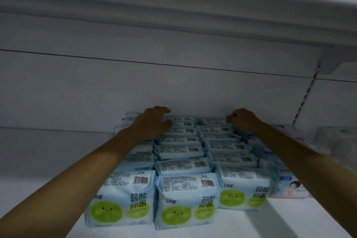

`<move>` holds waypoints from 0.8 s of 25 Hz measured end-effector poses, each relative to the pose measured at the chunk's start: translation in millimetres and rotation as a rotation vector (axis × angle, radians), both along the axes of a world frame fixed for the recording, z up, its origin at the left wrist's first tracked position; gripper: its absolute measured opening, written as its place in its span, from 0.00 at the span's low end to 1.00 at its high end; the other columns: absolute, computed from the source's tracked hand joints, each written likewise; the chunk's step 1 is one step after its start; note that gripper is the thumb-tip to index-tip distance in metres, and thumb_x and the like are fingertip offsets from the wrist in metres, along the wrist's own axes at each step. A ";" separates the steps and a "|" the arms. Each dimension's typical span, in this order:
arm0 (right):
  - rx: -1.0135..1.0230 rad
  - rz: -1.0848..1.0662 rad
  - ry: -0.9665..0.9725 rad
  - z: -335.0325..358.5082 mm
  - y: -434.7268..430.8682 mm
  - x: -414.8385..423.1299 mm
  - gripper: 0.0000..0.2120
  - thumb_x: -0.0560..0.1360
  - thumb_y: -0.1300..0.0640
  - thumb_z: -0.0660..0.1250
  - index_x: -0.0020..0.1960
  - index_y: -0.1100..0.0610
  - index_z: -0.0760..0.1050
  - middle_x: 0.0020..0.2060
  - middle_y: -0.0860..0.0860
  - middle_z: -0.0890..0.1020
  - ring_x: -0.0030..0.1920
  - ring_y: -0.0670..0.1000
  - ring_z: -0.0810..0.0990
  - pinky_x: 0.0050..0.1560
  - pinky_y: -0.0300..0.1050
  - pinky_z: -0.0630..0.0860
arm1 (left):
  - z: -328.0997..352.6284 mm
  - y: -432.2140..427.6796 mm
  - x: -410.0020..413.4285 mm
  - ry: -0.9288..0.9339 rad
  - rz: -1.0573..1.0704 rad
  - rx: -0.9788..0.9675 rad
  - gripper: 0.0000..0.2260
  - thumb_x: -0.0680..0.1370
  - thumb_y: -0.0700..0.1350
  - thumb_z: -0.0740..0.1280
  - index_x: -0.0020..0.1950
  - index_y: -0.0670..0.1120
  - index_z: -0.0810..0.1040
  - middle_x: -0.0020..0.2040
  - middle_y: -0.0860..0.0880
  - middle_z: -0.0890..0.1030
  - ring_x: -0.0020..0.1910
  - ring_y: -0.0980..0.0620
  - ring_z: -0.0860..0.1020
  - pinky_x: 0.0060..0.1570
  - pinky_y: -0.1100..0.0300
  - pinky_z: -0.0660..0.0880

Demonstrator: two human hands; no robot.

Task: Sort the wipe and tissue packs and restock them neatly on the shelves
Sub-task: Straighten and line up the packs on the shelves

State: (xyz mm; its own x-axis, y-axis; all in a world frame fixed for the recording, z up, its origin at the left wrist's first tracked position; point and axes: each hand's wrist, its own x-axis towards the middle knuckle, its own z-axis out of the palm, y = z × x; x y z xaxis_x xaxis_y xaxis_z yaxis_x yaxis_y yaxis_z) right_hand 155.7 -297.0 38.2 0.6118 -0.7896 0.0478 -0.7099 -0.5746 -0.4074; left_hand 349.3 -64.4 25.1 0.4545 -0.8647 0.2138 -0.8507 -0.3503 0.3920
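Three rows of light blue wipe packs (183,199) with green smiley circles stand front to back on a white shelf (48,195). Both my arms reach to the rear of the rows. My left hand (152,121) lies on the rearmost packs of the left and middle rows, fingers curled down behind them and thumb in front. My right hand (243,120) is over the rearmost pack (214,121) of the right row, with its fingers curled on that pack's top edge. The fingertips of both hands are hidden.
Pink and white packs (289,189) lie to the right of the blue rows, partly under my right forearm. Pale tissue packs (336,139) stand at the far right. A slotted upright (305,98) and the shelf above (173,15) bound the space.
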 end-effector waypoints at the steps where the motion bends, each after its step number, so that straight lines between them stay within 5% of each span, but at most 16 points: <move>1: 0.046 0.026 -0.049 -2.7 1.6 5.2 0.18 0.79 0.51 0.63 0.36 0.62 0.73 0.36 0.58 0.75 0.42 0.57 0.77 0.39 0.44 0.68 | 0.8 2.7 0.1 0.004 0.024 -0.016 0.22 0.81 0.54 0.59 0.74 0.51 0.63 0.75 0.49 0.64 0.71 0.47 0.64 0.69 0.51 0.63; 4: 0.115 0.113 -0.123 -0.4 5.0 18.6 0.20 0.78 0.53 0.65 0.54 0.72 0.78 0.51 0.66 0.80 0.53 0.63 0.79 0.50 0.48 0.75 | 7.8 22.2 8.7 0.045 0.123 -0.122 0.18 0.82 0.52 0.59 0.71 0.51 0.67 0.73 0.48 0.67 0.69 0.47 0.68 0.68 0.52 0.64; 8: -0.217 0.153 -0.005 6.3 17.3 24.2 0.18 0.79 0.49 0.63 0.62 0.62 0.75 0.59 0.58 0.78 0.57 0.57 0.77 0.54 0.48 0.75 | 9.4 59.2 35.6 0.224 0.344 -0.336 0.16 0.82 0.45 0.60 0.69 0.46 0.71 0.68 0.44 0.73 0.63 0.41 0.73 0.61 0.53 0.70; 13: -0.275 0.430 -0.142 8.4 82.8 64.5 0.11 0.79 0.53 0.63 0.59 0.54 0.77 0.56 0.52 0.80 0.53 0.53 0.78 0.52 0.45 0.75 | -4.9 67.9 59.0 0.426 0.371 -0.316 0.17 0.81 0.43 0.61 0.70 0.44 0.69 0.67 0.42 0.72 0.58 0.38 0.75 0.56 0.49 0.74; 15: -0.265 0.494 -0.146 8.4 106.1 91.5 0.10 0.80 0.54 0.61 0.58 0.55 0.78 0.54 0.52 0.81 0.51 0.52 0.79 0.51 0.44 0.76 | -8.5 65.3 71.6 0.502 0.292 -0.316 0.16 0.82 0.41 0.60 0.69 0.41 0.68 0.63 0.39 0.74 0.43 0.41 0.76 0.39 0.58 0.75; 17: -0.249 0.519 -0.142 9.1 123.5 122.3 0.10 0.80 0.55 0.61 0.56 0.55 0.78 0.54 0.52 0.81 0.51 0.52 0.79 0.51 0.45 0.76 | -10.6 66.5 87.1 0.464 0.269 -0.301 0.16 0.82 0.40 0.59 0.70 0.41 0.68 0.56 0.42 0.76 0.39 0.48 0.73 0.33 0.68 0.70; 20: -0.288 0.506 -0.033 2.2 137.6 170.9 0.11 0.80 0.55 0.61 0.58 0.57 0.78 0.56 0.53 0.80 0.53 0.53 0.78 0.50 0.43 0.73 | -16.3 73.0 109.1 0.337 0.244 -0.234 0.17 0.82 0.42 0.59 0.71 0.44 0.69 0.64 0.43 0.75 0.55 0.50 0.74 0.50 0.66 0.68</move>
State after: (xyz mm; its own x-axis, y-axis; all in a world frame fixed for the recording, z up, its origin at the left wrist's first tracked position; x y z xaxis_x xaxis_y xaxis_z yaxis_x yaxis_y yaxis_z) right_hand 326.5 -159.4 40.4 0.9040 -0.3521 0.2425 -0.3081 -0.9298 -0.2015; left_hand 458.4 8.6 8.9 0.7157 -0.6703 0.1962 -0.5666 -0.3931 0.7242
